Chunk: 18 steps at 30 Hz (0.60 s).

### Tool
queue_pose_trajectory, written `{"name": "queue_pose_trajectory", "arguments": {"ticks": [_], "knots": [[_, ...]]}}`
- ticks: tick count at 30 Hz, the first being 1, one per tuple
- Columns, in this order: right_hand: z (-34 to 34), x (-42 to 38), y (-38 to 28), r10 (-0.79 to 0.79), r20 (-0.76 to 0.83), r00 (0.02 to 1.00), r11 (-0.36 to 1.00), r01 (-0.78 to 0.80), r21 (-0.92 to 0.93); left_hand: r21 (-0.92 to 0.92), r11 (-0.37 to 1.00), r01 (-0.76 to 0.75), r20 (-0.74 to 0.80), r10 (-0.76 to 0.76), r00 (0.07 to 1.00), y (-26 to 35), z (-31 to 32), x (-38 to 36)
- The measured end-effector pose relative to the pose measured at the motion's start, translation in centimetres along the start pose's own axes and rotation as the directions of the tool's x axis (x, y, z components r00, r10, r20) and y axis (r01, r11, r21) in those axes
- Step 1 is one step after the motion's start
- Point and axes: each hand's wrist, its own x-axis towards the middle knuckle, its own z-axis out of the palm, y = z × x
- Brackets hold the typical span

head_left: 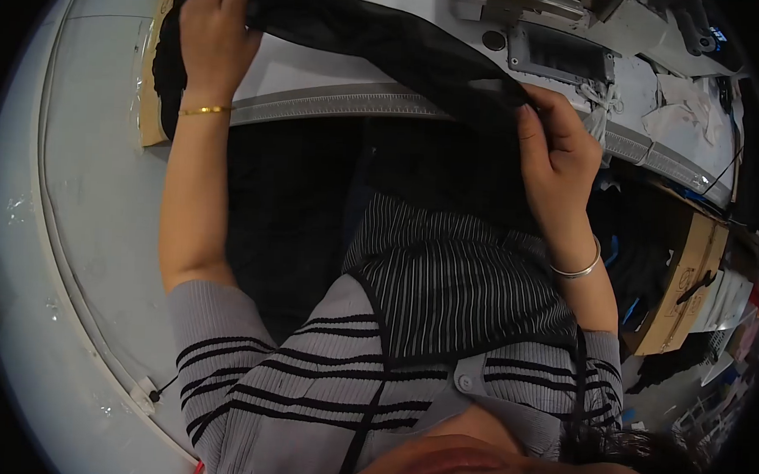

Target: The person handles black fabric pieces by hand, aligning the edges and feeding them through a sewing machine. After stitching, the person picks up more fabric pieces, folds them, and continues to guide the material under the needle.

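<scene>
A long strip of thin black sheer fabric [380,38] stretches between my two hands, over the white worktable. My left hand [216,35] is at the top left, closed on one end of the fabric; its fingertips are partly cut off by the frame's top edge. At the other end, my right hand [562,139] pinches the fabric between thumb and fingers, just over the table's front edge. The strip sags a little and lies in loose folds. More black cloth [287,224] hangs below the table edge, over my lap.
A measuring tape [343,104] runs along the table's curved front edge. Part of a sewing machine [534,2] stands at the top, beside a recessed metal plate [561,57]. White threads [601,98] are tied nearby. A cardboard box [681,284] with dark cloth stands at the right.
</scene>
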Motion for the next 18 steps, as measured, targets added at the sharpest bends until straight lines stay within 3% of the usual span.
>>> {"name": "queue_pose_trajectory", "arguments": {"ticks": [5, 7, 10, 12, 18], "knots": [[-1.0, -0.8, 1.1, 0.022, 0.048, 0.999, 0.995, -0.018, -0.1, 0.015, 0.999, 0.043, -0.014, -0.043, 0.999, 2.1, 0.3, -3.8], [-0.9, -0.8, 1.0, 0.041, 0.047, 0.998, 0.998, -0.039, -0.049, -0.172, 0.985, -0.02, -0.04, 0.013, 0.999, 4.0, 0.0, -3.9], [-0.8, -0.7, 0.7, 0.035, 0.039, 0.999, 0.999, -0.034, -0.02, -0.248, 0.962, -0.112, 0.018, 0.12, 0.993, 5.5, 1.2, -2.9], [-1.0, -0.9, 0.6, 0.03, 0.056, 0.998, 0.999, -0.028, -0.034, -0.304, 0.951, -0.048, 0.054, 0.068, 0.996, 8.1, 0.4, -1.7], [-1.7, -1.6, 1.0, 0.022, -0.009, 1.0, 0.995, -0.023, -0.094, -0.194, 0.921, -0.337, 0.055, 0.354, 0.934, 6.6, 2.2, -2.7]]}}
